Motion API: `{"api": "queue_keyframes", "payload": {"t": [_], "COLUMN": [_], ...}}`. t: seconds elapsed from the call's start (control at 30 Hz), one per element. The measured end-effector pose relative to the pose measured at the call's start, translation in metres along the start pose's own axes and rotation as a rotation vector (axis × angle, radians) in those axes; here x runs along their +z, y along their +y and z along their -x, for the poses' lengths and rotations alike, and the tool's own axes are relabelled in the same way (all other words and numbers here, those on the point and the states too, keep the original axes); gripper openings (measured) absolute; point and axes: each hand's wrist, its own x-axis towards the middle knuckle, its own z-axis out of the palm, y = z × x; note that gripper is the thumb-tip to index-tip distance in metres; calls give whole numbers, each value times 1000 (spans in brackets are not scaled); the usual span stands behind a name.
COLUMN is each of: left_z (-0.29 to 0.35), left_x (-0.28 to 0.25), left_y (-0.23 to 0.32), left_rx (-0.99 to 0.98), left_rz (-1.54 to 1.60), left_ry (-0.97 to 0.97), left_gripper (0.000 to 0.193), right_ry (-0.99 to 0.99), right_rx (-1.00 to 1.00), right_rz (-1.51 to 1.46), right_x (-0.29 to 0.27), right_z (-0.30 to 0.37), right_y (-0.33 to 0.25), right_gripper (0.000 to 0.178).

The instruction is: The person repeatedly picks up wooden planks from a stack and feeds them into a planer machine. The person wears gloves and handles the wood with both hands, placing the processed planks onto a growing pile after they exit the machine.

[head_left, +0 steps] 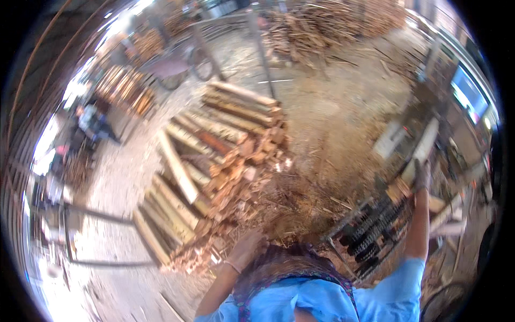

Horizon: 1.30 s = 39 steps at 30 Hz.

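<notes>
Head view: pale wood slab [424, 147] stands tilted at right, above a roller frame [373, 231]. Right hand [422, 177] reaches up to the slab's lower end, fingers wrapped on it. Left hand [248, 248] hangs low near the person's waist, fingers loosely curled; whether it holds anything cannot be told. Stacked timber pile [214, 161] lies to the left on a sawdust floor [332, 123].
</notes>
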Motion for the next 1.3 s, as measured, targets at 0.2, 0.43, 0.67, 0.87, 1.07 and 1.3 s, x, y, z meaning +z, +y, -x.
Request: {"api": "queue_keyframes", "payload": {"t": [0.2,0.43,0.67,0.87,1.07,1.3], "left_z": [43,99,93,31,8,-27], "left_x": [-31,-52,-118,-196,-273,-319], "left_y": [-9,-27,-40,-46,-64,-66], "left_rx": [-18,-397,-458,-218,-106,-195], "left_rz": [-362,470,605,388,497,546], "left_ry": [78,477,600,741,646,681], "left_gripper": [41,46,58,59,70,60], "right_ry": [193,-90,-552,-742,-664,54], "right_rx": [-158,-355,-748,-557,-178,64], "right_rz": [390,-605,-170,-111,-487,-440], "right_x": [-13,38,134,169,176,25], "right_z": [-47,251,420,472,445,197], "right_y": [34,-136,-208,-238,-229,-118], "right_gripper": [75,62,75,74,51,21]}}
